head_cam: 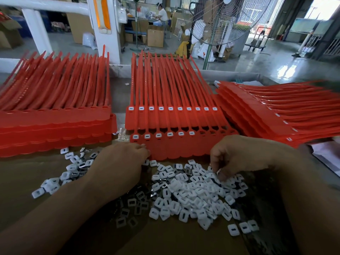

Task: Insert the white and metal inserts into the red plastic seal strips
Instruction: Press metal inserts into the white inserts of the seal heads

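The right hand [239, 155] curls down into the pile [184, 192] on the bench [27, 173] and pinches one white insert [218, 171] with thumb and finger. The left hand [119, 162] is curled at the near edge of the front strips [176, 146]; I cannot tell if it holds anything. Six holes in that row are full and four are bare. Turn the insert flat, set it over the next bare hole [203, 133], and push until it sits level.
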Tool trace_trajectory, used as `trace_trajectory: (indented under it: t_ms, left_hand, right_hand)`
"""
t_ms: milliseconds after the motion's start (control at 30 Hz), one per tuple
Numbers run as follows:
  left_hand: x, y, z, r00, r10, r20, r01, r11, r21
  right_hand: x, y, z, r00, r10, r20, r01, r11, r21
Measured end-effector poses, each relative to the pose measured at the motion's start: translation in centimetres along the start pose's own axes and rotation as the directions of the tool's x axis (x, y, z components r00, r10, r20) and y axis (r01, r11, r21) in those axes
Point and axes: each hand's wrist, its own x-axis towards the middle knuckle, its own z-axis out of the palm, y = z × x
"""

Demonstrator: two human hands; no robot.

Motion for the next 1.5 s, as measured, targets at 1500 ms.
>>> trace_trajectory:
  t_ms: [1500]
  left_hand:
    - [0.1, 0.1, -0.4, 0.999, 0.030, 0.028, -0.031, 1.000, 0.008]
  right_hand:
    - [5.7, 2.4, 0.9, 0.762, 0.167, -0.626, -0.059, 0.980, 0.190]
